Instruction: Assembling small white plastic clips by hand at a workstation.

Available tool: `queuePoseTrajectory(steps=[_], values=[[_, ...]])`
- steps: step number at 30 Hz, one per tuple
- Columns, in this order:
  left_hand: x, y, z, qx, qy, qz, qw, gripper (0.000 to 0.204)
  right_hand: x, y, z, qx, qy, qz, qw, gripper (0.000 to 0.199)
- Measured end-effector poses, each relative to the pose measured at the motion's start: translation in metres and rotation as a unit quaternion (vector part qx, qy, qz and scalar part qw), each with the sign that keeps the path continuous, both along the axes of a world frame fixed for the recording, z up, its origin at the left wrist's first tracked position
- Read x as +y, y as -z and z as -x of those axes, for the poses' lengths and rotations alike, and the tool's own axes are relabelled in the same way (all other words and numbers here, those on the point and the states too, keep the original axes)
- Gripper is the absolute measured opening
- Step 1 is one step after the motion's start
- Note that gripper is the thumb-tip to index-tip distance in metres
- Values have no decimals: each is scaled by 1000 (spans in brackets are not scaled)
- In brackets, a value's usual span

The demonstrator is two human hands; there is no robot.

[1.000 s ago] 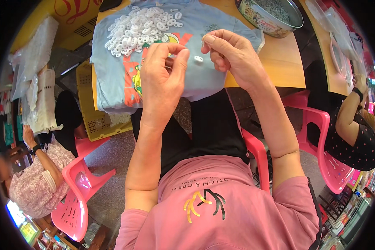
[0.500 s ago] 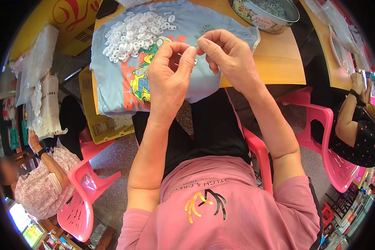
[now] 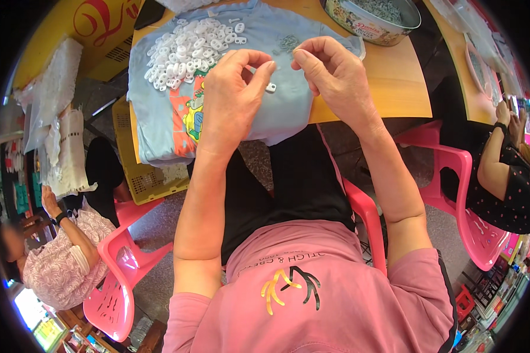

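One small white plastic piece (image 3: 271, 87) pinched in left hand (image 3: 232, 94) fingers; right hand (image 3: 335, 73) fingertips pressed together, contents unclear; big white pile (image 3: 188, 50) on blue cloth (image 3: 288, 112) looks done; metal tin (image 3: 374, 17) still stocked.

A wooden bench (image 3: 388, 88) with an orange-brown top is being seen from above, its near edge running past the person's knees. Most of its left part is being covered by a light blue T-shirt (image 3: 288, 112) with a colourful cartoon print, spread flat and hanging over the near edge. A heap of small white plastic pieces (image 3: 188, 50) is being carried on the shirt's far left part, and a smaller cluster of grey metal bits (image 3: 287, 42) is lying just beside it. A round tin (image 3: 365, 26) with a patterned wall is being borne at the far right, filled with small grey parts.
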State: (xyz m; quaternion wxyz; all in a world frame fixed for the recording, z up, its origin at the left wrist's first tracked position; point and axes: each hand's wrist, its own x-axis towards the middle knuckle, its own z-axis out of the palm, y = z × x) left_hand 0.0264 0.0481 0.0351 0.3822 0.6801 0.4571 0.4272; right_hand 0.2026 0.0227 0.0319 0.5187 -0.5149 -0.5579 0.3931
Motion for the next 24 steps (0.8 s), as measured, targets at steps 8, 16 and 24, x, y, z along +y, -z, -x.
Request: queuePoseTrajectory(steps=[8,16,24], values=[[-1,7,22,171,85,-114,975,12,-1,1,-5,0,-1,5,1000,18],[-3,15,23,205,90,-160,961,8,-4,-5,-19,29,21,9,999,20],[-16,10,24,-44,44,81,995,11,-15,2,7,47,-26,39,998,18]])
